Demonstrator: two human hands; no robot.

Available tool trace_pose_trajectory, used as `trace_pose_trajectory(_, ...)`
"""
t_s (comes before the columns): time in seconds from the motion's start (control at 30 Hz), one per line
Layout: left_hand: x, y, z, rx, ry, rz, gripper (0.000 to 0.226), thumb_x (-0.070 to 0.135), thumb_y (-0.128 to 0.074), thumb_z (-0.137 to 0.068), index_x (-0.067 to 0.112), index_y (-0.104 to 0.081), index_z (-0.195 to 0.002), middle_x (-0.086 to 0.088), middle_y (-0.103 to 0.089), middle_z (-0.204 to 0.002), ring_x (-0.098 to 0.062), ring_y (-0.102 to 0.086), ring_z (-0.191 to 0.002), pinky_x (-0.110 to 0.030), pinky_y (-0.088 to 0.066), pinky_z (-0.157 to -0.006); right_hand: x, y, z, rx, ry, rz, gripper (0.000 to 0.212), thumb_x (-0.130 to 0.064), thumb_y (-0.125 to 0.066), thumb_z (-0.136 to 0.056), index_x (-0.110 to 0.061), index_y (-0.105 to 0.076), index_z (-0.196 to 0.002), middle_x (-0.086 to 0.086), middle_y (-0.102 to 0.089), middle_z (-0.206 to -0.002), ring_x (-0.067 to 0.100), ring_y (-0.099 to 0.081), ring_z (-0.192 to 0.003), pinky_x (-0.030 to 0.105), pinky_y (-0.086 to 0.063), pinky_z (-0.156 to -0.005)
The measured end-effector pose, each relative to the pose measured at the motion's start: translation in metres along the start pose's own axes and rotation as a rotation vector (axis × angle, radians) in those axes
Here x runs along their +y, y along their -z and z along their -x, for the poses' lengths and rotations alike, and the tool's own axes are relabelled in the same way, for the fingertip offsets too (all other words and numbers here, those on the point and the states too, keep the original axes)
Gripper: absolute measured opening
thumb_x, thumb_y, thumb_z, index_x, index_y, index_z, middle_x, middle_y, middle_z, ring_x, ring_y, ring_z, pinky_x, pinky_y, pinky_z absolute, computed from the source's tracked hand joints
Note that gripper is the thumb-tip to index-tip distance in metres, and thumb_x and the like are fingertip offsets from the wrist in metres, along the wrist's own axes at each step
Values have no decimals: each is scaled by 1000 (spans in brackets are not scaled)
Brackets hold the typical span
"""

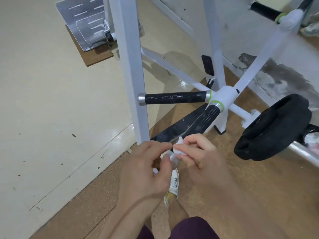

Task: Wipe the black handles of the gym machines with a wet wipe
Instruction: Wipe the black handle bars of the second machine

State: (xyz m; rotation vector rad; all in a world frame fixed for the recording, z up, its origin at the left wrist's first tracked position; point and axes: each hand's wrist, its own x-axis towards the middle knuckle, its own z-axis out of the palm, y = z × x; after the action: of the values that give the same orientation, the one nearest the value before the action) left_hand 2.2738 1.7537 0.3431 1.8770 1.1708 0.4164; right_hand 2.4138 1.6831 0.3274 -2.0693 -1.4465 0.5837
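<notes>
A white gym machine carries two black handles on a white hub [224,97]. One black handle [174,98] runs horizontally to the left and ends in a silver cap. The other black handle [207,118] angles down toward me. My left hand [146,169] pinches a small clear bottle [172,158] just below that handle's end. My right hand [200,156] holds a crumpled white wet wipe [179,149] against the bottle's top. A third black handle [265,10] shows at the top right.
A white upright post [133,69] stands just left of the handles. A black weight plate [274,128] sits on a bar at the right. A metal foot plate [84,21] lies at the top left. My white shoe [174,183] rests on the cork mat.
</notes>
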Motion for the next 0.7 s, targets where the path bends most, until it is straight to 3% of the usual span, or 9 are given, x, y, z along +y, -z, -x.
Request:
trace_pose_trajectory(0.1,-11,-12,-1,-28,48,79,25,35,-59,-78,51,-61,-97,26,-62,-94,-1,-59,-84,-18,-49,-67,-5,-2,-12,16,48,97,15,-18,-57,-89,-12,-72,-88,-4,-54,-91,9,-52,-68,24,-47,-60)
trace_pose_trajectory(0.2,-13,-19,2,0,107,206,42,31,-61,-75,61,-50,-102,25,-60,-98,-5,-60,-85,-24,-52,-75,-11,-11,-29,1,81,224,7,-18,-64,-74,-16,-70,-71,-5,-60,-76,13,-54,-66,26,-43,-58)
trace_pose_trajectory(0.3,-17,-22,3,10,144,282,47,28,-64,-74,47,-50,-115,21,-60,-96,-7,-59,-85,-28,-54,-79,-12,-16,-36,-56,120,293,6,-16,-70,-60,-18,-68,-65,-5,-61,-67,15,-50,-61,26,-38,-56)
trace_pose_trajectory(0.43,-22,-19,0,-39,103,255,35,32,-65,-77,42,-62,-109,22,-60,-98,-7,-60,-87,-30,-54,-80,-9,-2,-10,-12,173,230,14,-4,-68,-69,-11,-72,-80,2,-64,-75,20,-55,-65,30,-47,-55)
trace_pose_trajectory(0.53,-22,-19,1,-24,122,278,33,32,-66,-76,40,-64,-108,20,-62,-96,-7,-61,-90,-25,-54,-79,-8,3,5,62,102,137,18,-12,-52,-85,-8,-70,-86,5,-58,-76,21,-53,-61,35,-46,-49)
trace_pose_trajectory(0.7,-19,-24,2,5,191,392,41,23,-66,-74,37,-56,-111,16,-62,-90,-5,-60,-81,-14,-49,-73,-13,-9,-22,-37,113,219,17,-14,-55,-76,-14,-71,-83,1,-61,-83,19,-55,-72,34,-51,-50)
